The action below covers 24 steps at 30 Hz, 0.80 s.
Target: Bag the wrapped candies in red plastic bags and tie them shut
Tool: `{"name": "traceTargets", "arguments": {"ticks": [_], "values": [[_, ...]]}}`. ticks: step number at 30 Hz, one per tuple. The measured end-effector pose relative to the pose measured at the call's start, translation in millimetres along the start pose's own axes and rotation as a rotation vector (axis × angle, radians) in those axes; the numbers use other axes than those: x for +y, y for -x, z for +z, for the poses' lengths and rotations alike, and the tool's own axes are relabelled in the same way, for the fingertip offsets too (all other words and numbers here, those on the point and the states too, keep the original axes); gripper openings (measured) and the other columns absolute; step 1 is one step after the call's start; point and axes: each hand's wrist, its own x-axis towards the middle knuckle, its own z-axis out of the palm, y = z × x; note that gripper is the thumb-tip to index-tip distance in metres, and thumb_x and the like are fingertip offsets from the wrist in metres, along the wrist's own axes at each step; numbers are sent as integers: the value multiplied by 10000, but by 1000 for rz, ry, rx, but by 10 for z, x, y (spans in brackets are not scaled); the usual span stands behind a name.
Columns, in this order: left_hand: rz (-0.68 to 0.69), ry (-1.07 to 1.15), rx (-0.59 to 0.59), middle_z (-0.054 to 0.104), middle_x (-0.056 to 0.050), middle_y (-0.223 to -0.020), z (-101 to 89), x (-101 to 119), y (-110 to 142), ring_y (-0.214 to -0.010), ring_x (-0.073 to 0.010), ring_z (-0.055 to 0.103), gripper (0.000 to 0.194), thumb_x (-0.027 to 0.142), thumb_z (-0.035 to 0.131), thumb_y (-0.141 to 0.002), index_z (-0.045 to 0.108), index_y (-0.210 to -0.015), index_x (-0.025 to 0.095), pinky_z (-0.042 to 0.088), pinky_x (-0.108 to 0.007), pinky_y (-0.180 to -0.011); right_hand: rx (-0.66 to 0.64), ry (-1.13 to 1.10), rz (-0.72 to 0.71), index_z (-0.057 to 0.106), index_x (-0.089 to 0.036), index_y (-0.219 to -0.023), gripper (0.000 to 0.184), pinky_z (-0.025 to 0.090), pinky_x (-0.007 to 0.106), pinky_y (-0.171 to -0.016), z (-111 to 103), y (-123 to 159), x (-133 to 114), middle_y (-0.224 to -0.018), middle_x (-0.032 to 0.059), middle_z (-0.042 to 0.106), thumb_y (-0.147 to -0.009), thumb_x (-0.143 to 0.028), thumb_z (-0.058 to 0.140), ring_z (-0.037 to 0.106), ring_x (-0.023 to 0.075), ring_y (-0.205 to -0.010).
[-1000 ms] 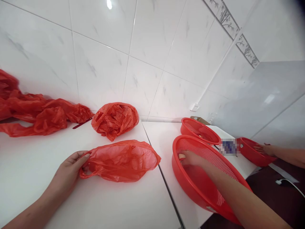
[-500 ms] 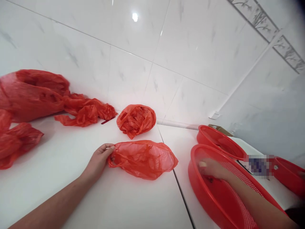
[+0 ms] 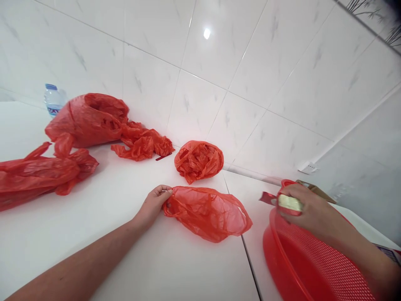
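Note:
My left hand (image 3: pixel 153 205) pinches the near edge of a thin red plastic bag (image 3: pixel 208 214), which lies flat and wrinkled on the white counter (image 3: pixel 188 267). My right hand (image 3: pixel 308 209) is raised over a red perforated plastic basket (image 3: pixel 316 263) and grips a small packet (image 3: pixel 290 202) with a pale band and a red tab. A crumpled red bag (image 3: pixel 199 161) sits beyond the flat one. Farther left lie several loose red bags (image 3: pixel 87 121).
A plastic water bottle (image 3: pixel 53 99) stands behind the bags against the white tiled wall (image 3: pixel 194 108). A thin dark red strip (image 3: pixel 163 156) lies on the counter. A second red basket rim (image 3: pixel 286 183) and cardboard (image 3: pixel 316 191) show behind my right hand.
My right hand has risen out of the basket with the small packet in it. My left hand stays on the bag. The view has swung left, bringing the water bottle in.

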Motion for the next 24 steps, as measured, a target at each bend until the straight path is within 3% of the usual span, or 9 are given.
{"name": "traceTargets", "arguments": {"ticks": [5, 10, 13, 17, 20, 24], "values": [[4, 5, -17, 618, 17, -664, 9, 13, 17, -522, -118, 557, 309, 448, 661, -735, 560, -856, 182, 421, -231, -505, -198, -177, -298, 554, -244, -767, 23, 430, 258, -625, 270, -44, -801, -935, 24, 562, -762, -222, 559, 544, 158, -773], [13, 1, -14, 578, 31, -600, 6, -4, 3, -474, -108, 506, 296, 434, 665, -728, 557, -843, 183, 391, -223, -468, -233, -20, -569, 553, -227, -826, 326, 376, 247, -590, 805, -115, -1271, -918, 14, 533, -612, 15, 507, 513, 162, -798], [32, -1, -34, 561, 39, -577, -10, -27, -11, -483, -107, 497, 271, 422, 662, -732, 562, -832, 191, 401, -224, -486, -216, 66, -577, 564, -215, -862, 356, 344, 253, -572, 1111, -240, -1292, -939, 27, 533, -628, 40, 481, 514, 186, -838], [25, -11, -46, 550, 50, -573, -16, -27, -18, -485, -106, 488, 250, 407, 664, -727, 565, -828, 201, 406, -226, -498, -239, 30, -509, 546, -229, -1116, 516, 407, 304, -717, 1361, -429, -1156, -1102, 67, 513, -630, -107, 673, 514, 236, -961], [12, -26, -37, 550, 53, -578, -6, -1, -11, -478, -104, 480, 247, 403, 660, -726, 560, -834, 204, 398, -226, -492, -273, -51, -460, 534, -248, -1160, 589, 416, 336, -798, 1379, -467, -1071, -1133, 66, 509, -609, -175, 727, 498, 250, -1032], [4, -41, -47, 571, 49, -597, -6, 7, -7, -490, -108, 493, 244, 404, 659, -724, 564, -832, 207, 402, -230, -507, -278, -117, -438, 586, -256, -1060, 354, 420, 302, -762, 1264, -295, -1099, -1083, 41, 545, -724, -149, 616, 527, 208, -994]]}}
